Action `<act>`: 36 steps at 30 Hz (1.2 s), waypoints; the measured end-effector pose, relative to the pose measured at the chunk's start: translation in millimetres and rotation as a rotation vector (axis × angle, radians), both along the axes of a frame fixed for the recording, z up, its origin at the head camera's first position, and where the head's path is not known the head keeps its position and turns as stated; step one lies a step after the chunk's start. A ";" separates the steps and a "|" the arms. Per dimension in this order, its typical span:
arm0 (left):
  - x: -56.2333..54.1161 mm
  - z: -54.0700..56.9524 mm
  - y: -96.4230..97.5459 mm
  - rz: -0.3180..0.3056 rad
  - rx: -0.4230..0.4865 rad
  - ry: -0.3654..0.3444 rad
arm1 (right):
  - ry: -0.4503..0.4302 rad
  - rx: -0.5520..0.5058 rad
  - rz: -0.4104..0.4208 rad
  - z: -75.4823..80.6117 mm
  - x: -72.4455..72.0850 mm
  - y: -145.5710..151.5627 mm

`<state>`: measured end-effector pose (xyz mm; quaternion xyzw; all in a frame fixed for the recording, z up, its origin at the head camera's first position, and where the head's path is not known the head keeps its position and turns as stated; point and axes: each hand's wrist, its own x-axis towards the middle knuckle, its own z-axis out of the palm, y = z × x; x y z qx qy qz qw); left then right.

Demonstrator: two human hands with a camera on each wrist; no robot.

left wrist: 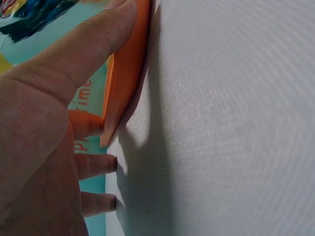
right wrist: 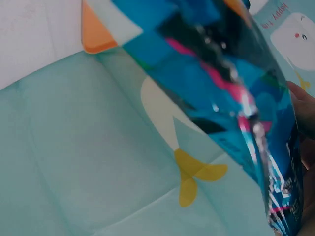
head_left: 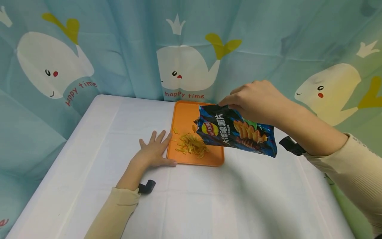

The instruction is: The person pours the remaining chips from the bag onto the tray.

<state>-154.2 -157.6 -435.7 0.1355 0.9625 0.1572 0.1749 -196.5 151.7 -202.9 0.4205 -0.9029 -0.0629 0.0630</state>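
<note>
A blue-black bag of potato chips (head_left: 235, 131) hangs tilted above an orange tray (head_left: 185, 114), its torn end toward the left. My right hand (head_left: 253, 101) pinches the bag along its upper edge; the right wrist view shows the bag's shiny back close up. On the tray lies a heap of yellow chips (head_left: 191, 145), partly hidden by the bag. With fingers spread, my left hand (head_left: 155, 150) touches the tray's left edge. In the left wrist view the thumb (left wrist: 98, 44) lies along the tray's side, while other fingertips touch the white tabletop.
The tray lies near the far edge of a table with a white cover (head_left: 191, 202). Behind it hangs a light blue curtain (head_left: 131, 43) printed with white whales. A black wrist strap piece (head_left: 291, 146) sticks out at the right wrist.
</note>
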 end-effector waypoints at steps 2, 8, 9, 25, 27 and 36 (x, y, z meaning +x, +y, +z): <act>-0.3 -0.7 0.2 -0.002 0.002 0.004 | -0.002 0.004 -0.002 -0.1 0.0 0.0; -0.5 -2.2 0.7 0.002 -0.005 -0.001 | -0.002 0.002 -0.008 1.3 0.8 0.0; -0.3 -2.3 0.8 0.002 -0.007 -0.003 | -0.004 0.004 -0.007 1.5 1.2 0.0; 0.2 -0.1 1.7 -0.002 -0.015 -0.006 | 0.011 0.057 0.034 4.7 4.0 -7.8; -0.1 0.9 1.6 -0.002 -0.016 -0.003 | 0.014 0.061 0.031 5.2 3.9 -8.5; -1.4 0.0 0.9 0.002 -0.014 -0.008 | 0.018 0.064 0.034 6.5 1.5 -10.7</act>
